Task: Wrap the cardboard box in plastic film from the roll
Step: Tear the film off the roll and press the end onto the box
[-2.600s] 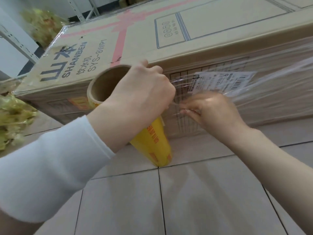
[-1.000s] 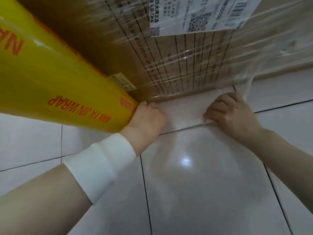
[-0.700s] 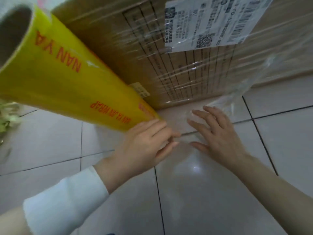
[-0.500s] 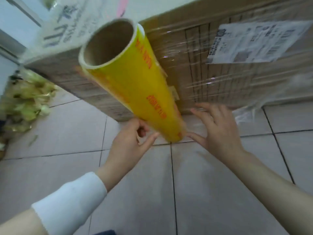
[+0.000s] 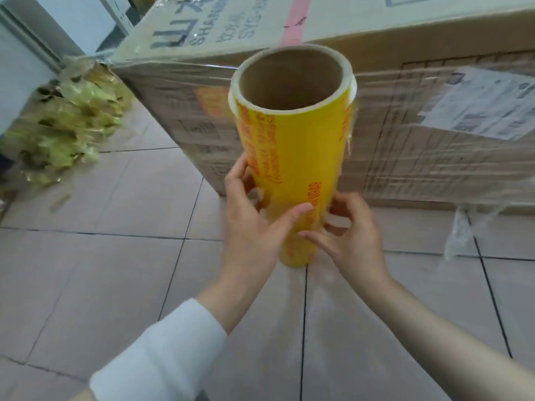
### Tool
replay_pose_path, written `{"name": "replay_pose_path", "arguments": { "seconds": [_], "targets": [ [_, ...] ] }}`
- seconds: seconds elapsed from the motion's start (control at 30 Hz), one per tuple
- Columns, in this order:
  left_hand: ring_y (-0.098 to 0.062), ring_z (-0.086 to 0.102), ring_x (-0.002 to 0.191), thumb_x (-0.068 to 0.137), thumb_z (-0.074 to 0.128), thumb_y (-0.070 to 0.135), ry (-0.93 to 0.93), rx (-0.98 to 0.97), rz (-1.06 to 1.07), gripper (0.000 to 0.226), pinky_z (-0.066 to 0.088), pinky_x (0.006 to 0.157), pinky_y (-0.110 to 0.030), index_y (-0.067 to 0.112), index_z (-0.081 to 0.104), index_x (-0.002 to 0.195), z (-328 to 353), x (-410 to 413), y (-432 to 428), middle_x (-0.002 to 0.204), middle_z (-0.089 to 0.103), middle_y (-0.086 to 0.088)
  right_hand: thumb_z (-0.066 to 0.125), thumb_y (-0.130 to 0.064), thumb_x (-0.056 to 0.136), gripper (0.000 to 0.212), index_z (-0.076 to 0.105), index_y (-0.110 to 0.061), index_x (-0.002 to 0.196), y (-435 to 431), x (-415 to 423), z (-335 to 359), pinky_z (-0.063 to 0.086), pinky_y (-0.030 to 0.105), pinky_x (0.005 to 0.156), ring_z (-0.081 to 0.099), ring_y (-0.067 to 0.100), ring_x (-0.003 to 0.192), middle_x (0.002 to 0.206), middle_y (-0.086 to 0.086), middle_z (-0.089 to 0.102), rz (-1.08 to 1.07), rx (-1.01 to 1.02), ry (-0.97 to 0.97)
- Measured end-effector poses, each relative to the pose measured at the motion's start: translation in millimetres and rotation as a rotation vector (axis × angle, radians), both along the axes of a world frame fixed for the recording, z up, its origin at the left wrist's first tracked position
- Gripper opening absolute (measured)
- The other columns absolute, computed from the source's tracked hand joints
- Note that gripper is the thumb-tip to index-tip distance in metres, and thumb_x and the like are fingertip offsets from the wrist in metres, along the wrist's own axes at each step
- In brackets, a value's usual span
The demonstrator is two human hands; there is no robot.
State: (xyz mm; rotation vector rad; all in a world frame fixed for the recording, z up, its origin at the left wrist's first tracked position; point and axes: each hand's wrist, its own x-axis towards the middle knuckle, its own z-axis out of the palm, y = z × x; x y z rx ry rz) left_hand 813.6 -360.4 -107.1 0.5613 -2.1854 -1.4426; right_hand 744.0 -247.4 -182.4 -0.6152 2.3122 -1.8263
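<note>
1. Two hands hold one yellow roll of plastic film (image 5: 292, 157) low on its length, just in front of a large brown cardboard box (image 5: 405, 33) that sits on the floor.
2. The roll's long axis runs nearly upright. The open end of its brown cardboard core faces up toward the camera and the other end points down at the pale tiled floor (image 5: 115, 270); whether it touches the tiles cannot be told.
3. It is a smooth, glossy cylinder with red lettering along its length.
4. The box is matte card with dark print and a pink tape strip (image 5: 296, 21) on top. Clear stretched film (image 5: 419, 163), wrinkled in streaks, covers its near side and a white paper label (image 5: 489, 108).
5. The left hand (image 5: 252, 227), in a white sleeve (image 5: 162, 351), grips the roll with fingers round its left side and thumb across the front.
6. The right hand (image 5: 353, 235) holds the right side with bent fingers, its thumb tip on the front.
</note>
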Motion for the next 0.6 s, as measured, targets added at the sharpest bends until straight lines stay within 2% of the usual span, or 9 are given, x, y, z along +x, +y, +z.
{"name": "replay_pose_path", "arguments": {
  "seconds": [0.07, 0.1, 0.2, 0.27, 0.33, 0.5, 0.6],
  "targets": [
    [0.01, 0.045, 0.115, 0.059, 0.078, 0.04, 0.002, 0.02, 0.04, 0.078, 0.049, 0.094, -0.024, 0.043, 0.028, 0.118, 1, 15, -4, 0.126, 0.042, 0.019, 0.089, -0.021, 0.054, 0.065, 0.053, -0.021, 0.108, -9, 11, -3, 0.048, 0.002, 0.071, 0.056, -0.006, 0.09, 0.105, 0.001, 0.057, 0.03, -0.041, -0.036],
    [0.01, 0.047, 0.114, 0.059, 0.082, 0.039, 0.005, 0.025, 0.072, 0.08, 0.05, 0.093, -0.025, 0.039, 0.028, 0.118, 0, 23, -8, 0.125, 0.044, 0.015, 0.089, -0.022, 0.053, 0.065, 0.053, -0.022, 0.108, -14, 16, -5, 0.05, 0.005, 0.073, 0.056, -0.007, 0.091, 0.104, 0.0, 0.057, 0.047, -0.054, -0.042],
    [-0.004, 0.049, 0.116, 0.054, 0.077, 0.042, 0.015, 0.02, 0.178, 0.084, 0.051, 0.093, -0.041, 0.024, 0.027, 0.12, -4, 42, -25, 0.126, 0.044, -0.001, 0.089, -0.026, 0.054, 0.071, 0.057, -0.019, 0.116, -33, 26, -4, 0.055, 0.021, 0.081, 0.054, -0.004, 0.095, 0.106, -0.007, 0.052, 0.112, -0.031, -0.007],
    [-0.009, 0.05, 0.116, 0.055, 0.073, 0.044, 0.024, 0.02, 0.211, 0.083, 0.052, 0.093, -0.044, 0.022, 0.026, 0.119, -7, 47, -38, 0.127, 0.045, -0.005, 0.089, -0.027, 0.055, 0.075, 0.059, -0.013, 0.122, -45, 28, -4, 0.055, 0.033, 0.085, 0.055, 0.008, 0.1, 0.107, -0.009, 0.05, 0.139, -0.004, 0.012],
    [-0.014, 0.049, 0.119, 0.057, 0.072, 0.043, 0.028, 0.017, 0.215, 0.08, 0.051, 0.094, -0.046, 0.022, 0.026, 0.118, -9, 51, -47, 0.127, 0.043, -0.008, 0.089, -0.028, 0.056, 0.075, 0.058, -0.012, 0.122, -54, 31, -3, 0.054, 0.039, 0.085, 0.056, 0.014, 0.105, 0.107, -0.01, 0.048, 0.156, -0.001, 0.018],
    [-0.014, 0.045, 0.123, 0.06, 0.071, 0.044, 0.02, 0.002, 0.216, 0.087, 0.048, 0.097, -0.047, 0.017, 0.023, 0.127, -16, 58, -47, 0.126, 0.041, 0.002, 0.088, -0.033, 0.057, 0.072, 0.058, -0.011, 0.119, -54, 36, -7, 0.055, 0.041, 0.08, 0.056, 0.014, 0.105, 0.11, -0.007, 0.05, 0.146, 0.039, 0.096],
    [-0.014, 0.042, 0.129, 0.063, 0.072, 0.052, 0.008, 0.004, 0.225, 0.094, 0.046, 0.101, -0.041, 0.018, 0.02, 0.134, -19, 58, -42, 0.14, 0.036, -0.003, 0.083, -0.039, 0.061, 0.076, 0.056, -0.012, 0.126, -49, 34, -8, 0.055, 0.037, 0.084, 0.056, 0.012, 0.108, 0.118, -0.003, 0.054, 0.173, 0.055, 0.128]
  ]
}}
